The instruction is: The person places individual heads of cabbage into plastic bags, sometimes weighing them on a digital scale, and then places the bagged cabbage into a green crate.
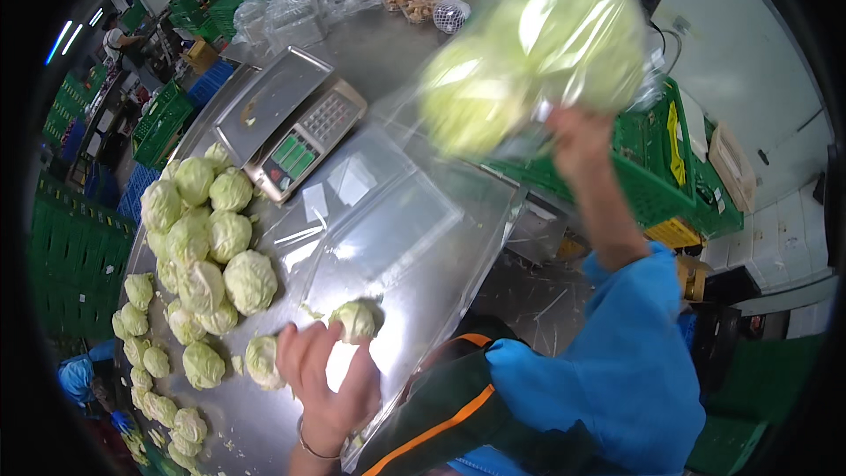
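My right hand point(582, 137) is raised over the table's right edge, closed on a clear plastic bag of cabbages point(564, 35) that is smeared by motion. Pale green heads show through the film. Low over the steel table point(238, 414), my left hand point(330, 370) has its fingers stretched out and holds nothing. Its fingertips are beside a small cabbage point(355, 321); whether they touch it I cannot tell. Another cabbage point(263, 361) lies just left of that hand. Several more form a cabbage pile point(201, 238) farther left. Flat clear plastic bags point(379, 229) lie in front of me.
A weighing scale point(291, 123) stands beyond the pile. Packed plastic bags point(291, 18) and a tape roll point(451, 15) sit at the back. Right of the table are green crates point(643, 176). Another person point(79, 379) is at the lower left, and one more point(123, 44) far off.
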The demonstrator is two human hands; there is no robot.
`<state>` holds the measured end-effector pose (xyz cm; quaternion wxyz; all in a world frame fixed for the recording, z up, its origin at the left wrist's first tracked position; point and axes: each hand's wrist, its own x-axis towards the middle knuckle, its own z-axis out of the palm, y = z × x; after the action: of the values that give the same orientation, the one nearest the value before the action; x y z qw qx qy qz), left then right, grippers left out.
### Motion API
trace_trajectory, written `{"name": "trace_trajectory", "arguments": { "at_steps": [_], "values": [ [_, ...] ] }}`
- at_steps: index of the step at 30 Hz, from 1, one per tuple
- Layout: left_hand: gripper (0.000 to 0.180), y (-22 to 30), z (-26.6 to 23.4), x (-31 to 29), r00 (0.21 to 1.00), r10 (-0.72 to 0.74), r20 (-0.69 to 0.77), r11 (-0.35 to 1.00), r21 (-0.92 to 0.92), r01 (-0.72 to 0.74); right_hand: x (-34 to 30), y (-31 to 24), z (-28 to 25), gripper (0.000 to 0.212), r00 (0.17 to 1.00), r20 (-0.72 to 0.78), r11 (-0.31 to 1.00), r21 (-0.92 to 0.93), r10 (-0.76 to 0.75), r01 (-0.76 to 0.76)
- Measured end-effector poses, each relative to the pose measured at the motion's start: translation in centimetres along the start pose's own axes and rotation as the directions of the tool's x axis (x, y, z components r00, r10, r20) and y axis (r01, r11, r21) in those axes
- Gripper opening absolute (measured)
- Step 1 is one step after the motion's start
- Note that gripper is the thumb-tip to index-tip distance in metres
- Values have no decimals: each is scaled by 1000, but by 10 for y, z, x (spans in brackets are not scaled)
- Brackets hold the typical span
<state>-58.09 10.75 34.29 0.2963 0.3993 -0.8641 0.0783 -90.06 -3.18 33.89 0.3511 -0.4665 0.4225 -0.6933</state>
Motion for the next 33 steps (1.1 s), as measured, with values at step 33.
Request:
{"name": "trace_trajectory", "arguments": {
  "at_steps": [33],
  "values": [
    [34,-67,146,117,796,-594,117,604,-589,537,271,153,-96,38,702,637,288,-770,319,569]
  ]
}}
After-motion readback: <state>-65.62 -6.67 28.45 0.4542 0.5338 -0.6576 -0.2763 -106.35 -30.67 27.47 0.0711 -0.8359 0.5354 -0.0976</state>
